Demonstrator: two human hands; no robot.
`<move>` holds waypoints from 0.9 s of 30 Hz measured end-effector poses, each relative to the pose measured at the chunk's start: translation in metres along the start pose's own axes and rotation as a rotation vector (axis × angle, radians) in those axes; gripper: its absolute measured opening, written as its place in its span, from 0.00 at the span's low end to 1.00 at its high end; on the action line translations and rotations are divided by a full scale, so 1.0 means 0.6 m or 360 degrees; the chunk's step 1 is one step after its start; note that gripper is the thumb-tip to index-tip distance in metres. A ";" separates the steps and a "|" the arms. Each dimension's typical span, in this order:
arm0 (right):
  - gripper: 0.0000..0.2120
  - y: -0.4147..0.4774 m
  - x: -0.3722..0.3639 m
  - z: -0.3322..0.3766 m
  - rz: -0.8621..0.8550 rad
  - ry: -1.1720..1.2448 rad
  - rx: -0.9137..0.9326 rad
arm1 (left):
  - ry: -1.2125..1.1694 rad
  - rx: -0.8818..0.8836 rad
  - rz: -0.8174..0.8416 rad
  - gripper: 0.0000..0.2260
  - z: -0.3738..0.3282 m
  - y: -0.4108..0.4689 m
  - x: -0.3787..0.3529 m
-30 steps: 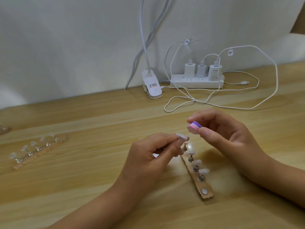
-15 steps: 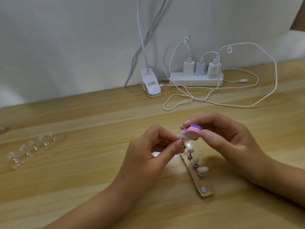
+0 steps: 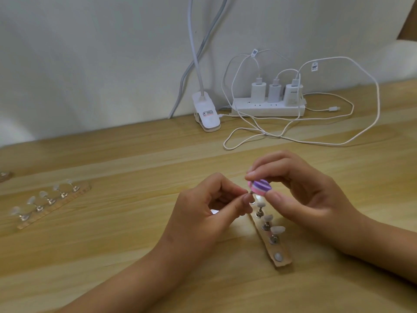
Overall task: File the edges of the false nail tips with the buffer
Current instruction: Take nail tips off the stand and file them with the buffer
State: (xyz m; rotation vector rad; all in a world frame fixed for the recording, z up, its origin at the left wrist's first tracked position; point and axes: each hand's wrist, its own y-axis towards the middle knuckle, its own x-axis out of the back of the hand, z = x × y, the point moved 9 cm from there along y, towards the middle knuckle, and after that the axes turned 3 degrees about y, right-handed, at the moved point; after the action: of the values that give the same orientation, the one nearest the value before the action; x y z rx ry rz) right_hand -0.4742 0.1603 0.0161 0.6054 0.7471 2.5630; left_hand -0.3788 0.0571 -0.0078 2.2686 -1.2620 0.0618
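Wooden desk (image 3: 112,256) carries the nail stand strip (image 3: 274,242), above whose far end I see my right hand (image 3: 300,195) pinching the pink-purple buffer (image 3: 260,187) against a nail tip peg (image 3: 250,196) gripped by my left hand (image 3: 203,215).

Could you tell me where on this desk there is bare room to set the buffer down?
Bare wood lies between the left nail-stand strip and the left hand, and along the near edge. Crowded: tangled white cables beside the white power strip, and around the right nail-stand strip.
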 end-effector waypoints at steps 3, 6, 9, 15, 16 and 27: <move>0.12 0.002 0.004 -0.008 -0.0031 0.0065 -0.0061 | -0.0040 0.0027 -0.0003 0.05 0.002 0.000 0.000; 0.11 0.001 -0.001 -0.008 0.0005 0.0065 -0.0061 | -0.0019 -0.0015 0.0015 0.04 -0.004 -0.001 -0.002; 0.10 0.001 0.001 -0.021 -0.0007 0.0213 -0.0195 | -0.0059 0.0005 0.0016 0.05 -0.004 0.000 -0.001; 0.09 -0.001 0.003 -0.023 -0.0020 0.0205 -0.0191 | -0.0060 0.0013 0.0016 0.03 -0.003 0.000 -0.001; 0.09 -0.002 0.004 -0.028 -0.0023 0.0215 -0.0226 | -0.0061 0.0020 0.0011 0.03 -0.001 0.000 -0.001; 0.11 -0.001 0.002 -0.018 -0.0001 0.0090 -0.0084 | -0.0050 0.0048 0.0012 0.04 0.003 -0.002 -0.001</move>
State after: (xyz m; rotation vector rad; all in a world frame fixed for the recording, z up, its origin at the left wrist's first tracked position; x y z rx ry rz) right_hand -0.4802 0.1571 0.0078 0.5181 0.6954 2.6004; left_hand -0.3786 0.0572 -0.0097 2.2991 -1.2939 0.0488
